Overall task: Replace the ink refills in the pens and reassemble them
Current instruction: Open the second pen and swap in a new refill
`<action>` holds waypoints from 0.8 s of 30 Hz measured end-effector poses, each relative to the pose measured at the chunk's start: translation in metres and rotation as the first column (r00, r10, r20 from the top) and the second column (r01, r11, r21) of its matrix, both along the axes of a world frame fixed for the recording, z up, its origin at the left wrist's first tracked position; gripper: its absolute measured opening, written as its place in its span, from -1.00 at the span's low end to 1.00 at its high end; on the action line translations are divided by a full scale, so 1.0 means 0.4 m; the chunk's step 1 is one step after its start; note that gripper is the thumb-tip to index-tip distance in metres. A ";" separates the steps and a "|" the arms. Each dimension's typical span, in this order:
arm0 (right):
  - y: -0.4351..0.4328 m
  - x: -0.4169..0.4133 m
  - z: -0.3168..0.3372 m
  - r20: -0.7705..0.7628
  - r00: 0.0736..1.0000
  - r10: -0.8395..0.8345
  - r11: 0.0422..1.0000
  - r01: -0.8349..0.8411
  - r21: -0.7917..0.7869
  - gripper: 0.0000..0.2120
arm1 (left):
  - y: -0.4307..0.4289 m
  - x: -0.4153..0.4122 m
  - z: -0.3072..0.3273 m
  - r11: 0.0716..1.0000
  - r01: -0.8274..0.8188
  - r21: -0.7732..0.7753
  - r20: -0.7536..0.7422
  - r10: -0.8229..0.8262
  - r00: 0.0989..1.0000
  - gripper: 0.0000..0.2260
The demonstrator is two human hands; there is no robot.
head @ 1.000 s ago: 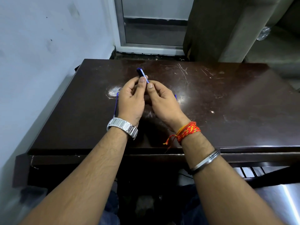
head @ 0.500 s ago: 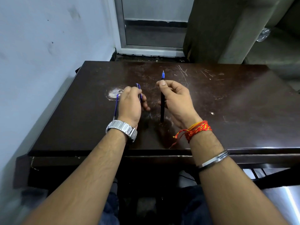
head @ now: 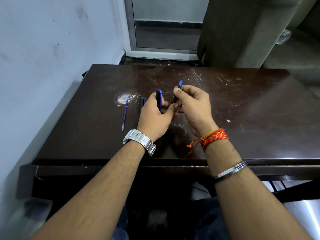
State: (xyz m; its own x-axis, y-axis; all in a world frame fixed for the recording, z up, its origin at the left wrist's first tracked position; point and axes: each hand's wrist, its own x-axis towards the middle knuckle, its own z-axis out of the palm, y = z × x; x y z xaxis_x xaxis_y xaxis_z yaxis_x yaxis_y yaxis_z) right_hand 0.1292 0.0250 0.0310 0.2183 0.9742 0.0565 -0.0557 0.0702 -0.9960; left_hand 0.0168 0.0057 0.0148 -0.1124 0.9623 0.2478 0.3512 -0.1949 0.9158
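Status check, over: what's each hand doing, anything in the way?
Left hand grips pen cap. Right hand pinches pen, tip pointing away. Loose refill on table, apart from both hands.

The only lettering in view is a line of small white print running lengthwise down the dark blue pen cap [head: 159,99], which the left hand [head: 155,116] grips upright. It appears to read "OCTANE", with a small pale square mark just above the word. The letters are tiny and slightly blurred, so the reading is not certain.
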 end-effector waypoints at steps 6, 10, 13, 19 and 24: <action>-0.003 0.003 -0.006 0.085 0.990 -0.116 0.993 0.115 0.020 -0.77 | -0.017 0.003 0.008 0.995 -0.015 0.100 -0.092 0.024 0.995 -0.60; -0.006 0.007 -0.006 0.147 0.977 -0.155 0.988 0.154 0.021 -0.76 | -0.016 0.001 0.007 0.994 -0.046 0.098 -0.116 0.057 0.992 -0.60; -0.006 0.003 -0.004 0.181 0.976 -0.125 0.992 0.126 0.009 -0.80 | -0.016 0.003 0.004 0.995 -0.039 0.092 -0.128 0.051 0.990 -0.63; -0.001 0.003 -0.003 0.254 0.966 -0.046 0.999 0.042 0.020 -0.77 | -0.007 -0.006 0.014 0.999 0.023 0.034 -0.063 -0.021 0.998 -0.58; -0.001 -0.003 -0.008 0.173 0.985 -0.018 0.999 0.022 -0.023 -0.78 | -0.006 -0.013 0.004 0.999 0.002 0.049 -0.088 0.002 0.996 -0.59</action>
